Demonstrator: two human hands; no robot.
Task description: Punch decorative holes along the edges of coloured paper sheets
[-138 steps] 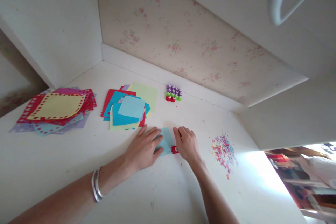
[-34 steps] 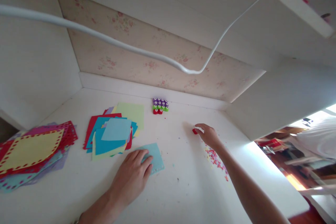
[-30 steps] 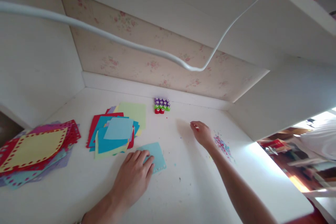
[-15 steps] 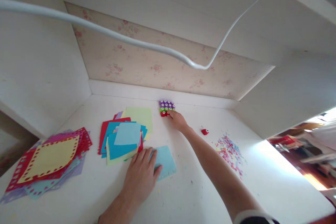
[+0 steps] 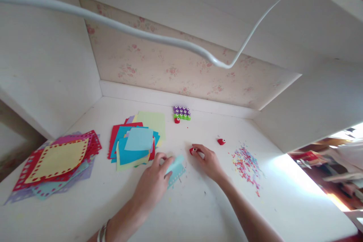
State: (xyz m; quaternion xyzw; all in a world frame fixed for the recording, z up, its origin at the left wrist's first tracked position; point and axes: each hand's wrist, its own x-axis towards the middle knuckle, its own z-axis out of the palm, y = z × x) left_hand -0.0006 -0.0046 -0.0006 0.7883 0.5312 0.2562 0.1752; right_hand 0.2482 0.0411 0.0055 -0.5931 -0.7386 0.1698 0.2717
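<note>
My left hand (image 5: 157,172) pinches a light blue sheet of paper (image 5: 178,170) between thumb and fingers, its top edge lifted off the table. A row of small punched holes runs along the sheet's lower edge. Just right of it, my right hand (image 5: 208,159) grips a small red paper punch (image 5: 193,151) with an eye on it, at table height. Another red punch (image 5: 221,141) lies farther right. Towards the back, purple and green punches (image 5: 182,112) stand in rows, with one red punch (image 5: 177,120) in front.
Left of my left hand lies a pile of coloured paper (image 5: 134,147). Sheets with punched borders (image 5: 58,159) are stacked at the far left. Paper confetti (image 5: 246,168) is scattered on the right. A white cable (image 5: 159,38) crosses above the table (image 5: 198,215).
My right hand has taken a red punch from the rows at the back and brought it nearer. My left hand, flat on the blue paper before, now pinches and lifts it.
</note>
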